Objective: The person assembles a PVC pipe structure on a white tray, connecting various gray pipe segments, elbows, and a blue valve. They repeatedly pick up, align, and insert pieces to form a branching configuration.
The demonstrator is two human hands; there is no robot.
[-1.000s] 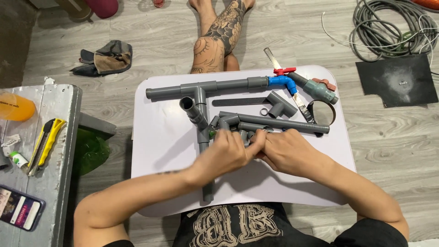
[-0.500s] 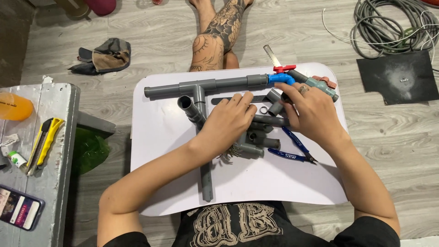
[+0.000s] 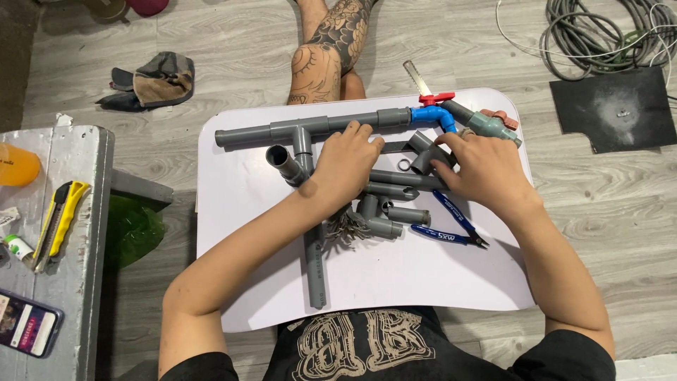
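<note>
On the table: a white table (image 3: 247,282) set low over the wooden floor carries a scatter of grey plastic pipe parts, with the person seated at its near edge.
Left hand: the left hand (image 3: 348,169) lies palm down over the middle of the pile, its fingers (image 3: 363,134) stretched to the far side and touching the long grey pipe (image 3: 268,132); they are spread flat, not closed around anything I can see.
Right hand: the right hand (image 3: 483,166) rests to the right, its fingers (image 3: 446,159) curled onto a grey elbow fitting (image 3: 422,149); whether they truly grip it, I cannot tell.
Long pipe: it runs left to right along the far edge, with a tee in it, and ends at a blue elbow (image 3: 434,115) beside a red-handled valve (image 3: 437,99).
Upright branch: a second grey pipe (image 3: 315,268) runs from the tee toward the near edge, passing under the left wrist.
Loose parts: short grey fittings (image 3: 384,226) lie between the two hands, touching one another.
Cutters: blue-handled cutters (image 3: 451,229) lie just near of the right hand.
Left of the table: a yellow utility knife (image 3: 60,222) and a phone (image 3: 28,328) sit on a grey box.
Floor: a bundled cloth (image 3: 151,77) far left, coiled cable (image 3: 599,32) far right.
</note>
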